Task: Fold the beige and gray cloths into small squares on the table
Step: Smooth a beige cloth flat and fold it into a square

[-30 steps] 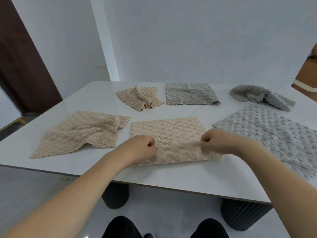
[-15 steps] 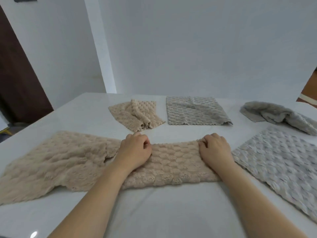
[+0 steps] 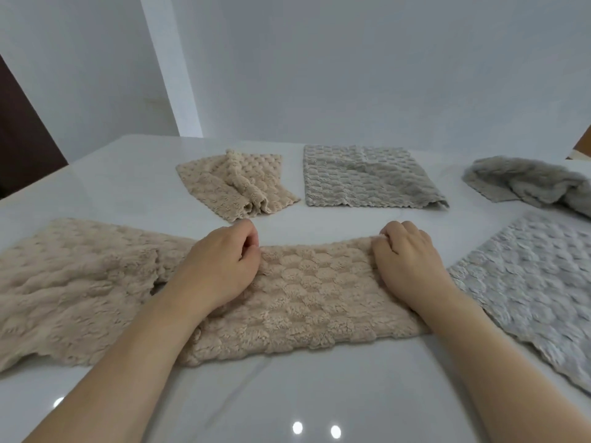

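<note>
A beige bubble-textured cloth (image 3: 307, 295) lies folded in half as a wide strip in front of me on the white table (image 3: 287, 398). My left hand (image 3: 220, 266) rests on its far left corner with curled fingers pinching the edge. My right hand (image 3: 406, 260) pinches the far right corner the same way. A second beige cloth (image 3: 76, 282) lies rumpled to the left, touching the strip. A gray cloth (image 3: 531, 279) lies spread flat to the right.
At the back lie a crumpled beige cloth (image 3: 236, 183), a flat gray cloth (image 3: 364, 177) and a bunched gray cloth (image 3: 531, 183). A white wall stands behind the table; a dark door shows at far left.
Both hands carried the cloth's near edge away from me and laid it on the far edge, halving the cloth. The view moved closer to the table.
</note>
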Motion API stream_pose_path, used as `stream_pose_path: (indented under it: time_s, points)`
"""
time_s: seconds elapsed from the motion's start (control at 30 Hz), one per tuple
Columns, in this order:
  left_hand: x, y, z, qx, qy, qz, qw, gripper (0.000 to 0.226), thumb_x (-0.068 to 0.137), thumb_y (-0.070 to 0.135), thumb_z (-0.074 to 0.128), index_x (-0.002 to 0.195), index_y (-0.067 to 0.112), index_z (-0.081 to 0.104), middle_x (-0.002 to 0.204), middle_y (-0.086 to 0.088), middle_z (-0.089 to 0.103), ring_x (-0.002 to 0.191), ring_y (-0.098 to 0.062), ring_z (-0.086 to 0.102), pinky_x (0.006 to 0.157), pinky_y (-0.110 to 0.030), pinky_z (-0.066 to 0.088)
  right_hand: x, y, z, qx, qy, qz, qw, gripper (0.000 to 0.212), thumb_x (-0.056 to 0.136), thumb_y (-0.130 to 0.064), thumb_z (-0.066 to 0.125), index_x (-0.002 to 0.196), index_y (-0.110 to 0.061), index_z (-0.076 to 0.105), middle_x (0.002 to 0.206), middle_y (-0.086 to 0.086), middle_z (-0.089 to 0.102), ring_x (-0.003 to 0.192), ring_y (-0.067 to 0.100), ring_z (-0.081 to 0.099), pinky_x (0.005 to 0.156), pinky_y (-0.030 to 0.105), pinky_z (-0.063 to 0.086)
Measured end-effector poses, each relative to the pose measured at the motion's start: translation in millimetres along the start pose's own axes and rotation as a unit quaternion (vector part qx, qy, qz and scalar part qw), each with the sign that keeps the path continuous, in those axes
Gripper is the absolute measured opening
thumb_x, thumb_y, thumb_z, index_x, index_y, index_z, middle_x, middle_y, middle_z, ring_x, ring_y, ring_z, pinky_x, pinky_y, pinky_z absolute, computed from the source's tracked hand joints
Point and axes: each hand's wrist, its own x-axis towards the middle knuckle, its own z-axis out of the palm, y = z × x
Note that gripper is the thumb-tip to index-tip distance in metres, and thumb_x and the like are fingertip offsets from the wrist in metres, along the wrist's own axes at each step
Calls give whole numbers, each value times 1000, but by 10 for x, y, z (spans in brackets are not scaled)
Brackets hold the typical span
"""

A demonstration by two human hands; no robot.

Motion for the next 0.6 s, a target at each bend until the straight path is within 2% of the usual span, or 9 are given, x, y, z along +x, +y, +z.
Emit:
stream_pose_path:
  time_s: [0.1, 0.17, 0.27, 0.37, 0.47, 0.6]
  points:
    - [-12, 0, -16, -5, 22, 7, 1000, 10, 95, 21, 48, 85, 23, 47, 69, 0, 58, 62, -19, 55, 55, -35, 42, -33, -31, -45, 50, -15, -6, 999, 14, 99, -25, 36, 98, -14, 44, 90, 5, 59, 88, 27, 51, 75, 38, 37]
    - [-15, -15, -7, -7, 25, 18, 999, 8, 97, 21, 47, 90, 24, 47, 70, 2, 58, 62, -19, 55, 58, -38, 45, -43, -21, -55, 68, -20, -11, 997, 10, 99, -24, 37, 105, -18, 42, 91, 3, 61, 89, 26, 52, 74, 36, 37]
    - [-13, -44, 3, -2, 2, 19, 1000, 7, 99, 24, 46, 95, 29, 48, 76, 6, 59, 66, -15, 57, 64, -40, 50, -43, -4, -70, 107, 2, -7, 994, 14, 99, -23, 41, 109, -19, 49, 95, -1, 60, 93, 20, 51, 77, 32, 36]
    - [-11, -72, -22, -11, -19, 6, 1000, 12, 95, 33, 53, 85, 31, 47, 71, 7, 60, 62, -14, 55, 63, -36, 49, -6, 5, -71, 128, 14, 5, 992, 12, 97, -22, 45, 101, -18, 56, 92, -6, 58, 89, 14, 48, 72, 27, 30]
    - [-9, -88, -38, -2, -30, -17, 999, 15, 93, 34, 55, 82, 29, 46, 63, 9, 59, 59, -16, 54, 61, -36, 47, 26, 49, -39, 133, 28, 10, 991, 8, 95, -21, 49, 95, -20, 57, 85, -11, 54, 78, 12, 47, 65, 28, 31]
    - [-3, -76, -16, -12, -19, -28, 999, 13, 97, 33, 53, 86, 27, 49, 74, 5, 62, 67, -19, 59, 66, -39, 50, 58, 109, -9, 141, 55, 14, 988, 5, 92, -20, 55, 92, -23, 59, 85, -9, 56, 70, 10, 48, 61, 22, 32]
